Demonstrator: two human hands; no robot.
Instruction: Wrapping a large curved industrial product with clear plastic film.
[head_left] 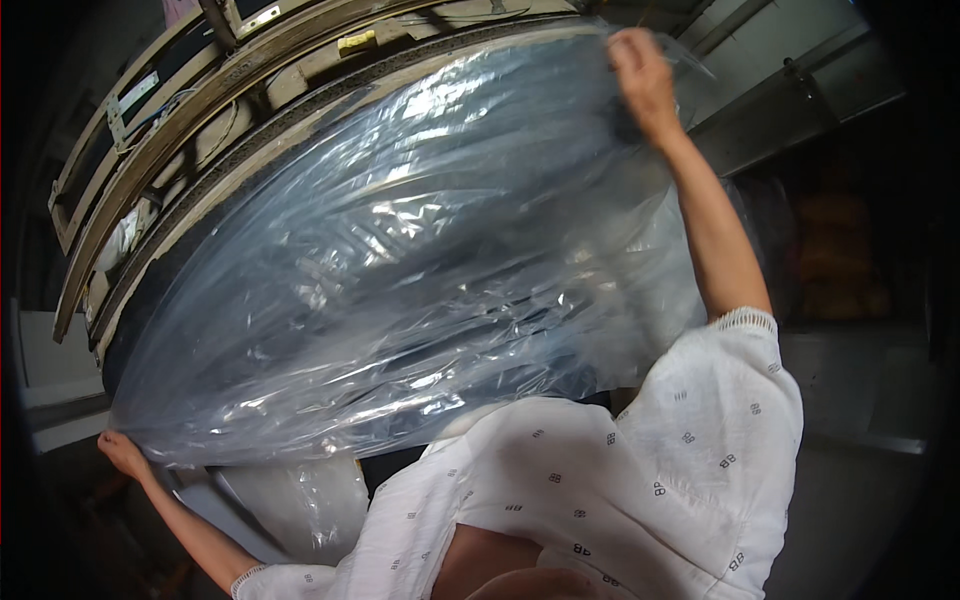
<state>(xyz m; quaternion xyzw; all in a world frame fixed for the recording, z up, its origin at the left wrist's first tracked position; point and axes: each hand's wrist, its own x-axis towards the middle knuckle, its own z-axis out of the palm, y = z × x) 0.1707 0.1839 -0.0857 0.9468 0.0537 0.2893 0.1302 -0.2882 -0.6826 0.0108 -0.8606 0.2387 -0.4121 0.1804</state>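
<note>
Along the far side, the way is blocked by a long wooden frame (pixel 215 90), and a small yellow thing (pixel 357 42) is seen on it. At the right, a grey beam (pixel 760 115) is seen past the right arm, and some orange things (pixel 845 250) are half lost in the dark, so they cannot be counted. A big clear plastic sheet (pixel 400 260) is spread over the dark worktop (pixel 135 335), full of shiny creases. Its near left corner is pinched by the left hand (pixel 123 454), with the fingers closed. Its far right end is gripped by the right hand (pixel 645 85), with the fingers curled in, a bit blurred. The near edge is partly hidden by a white shirt (pixel 560 480), so little room is left there. Below that edge, a pale sheet (pixel 310 500) is seen. More open room is found to the left of the left hand. Two hands, one frame and one yellow thing can be counted.
</note>
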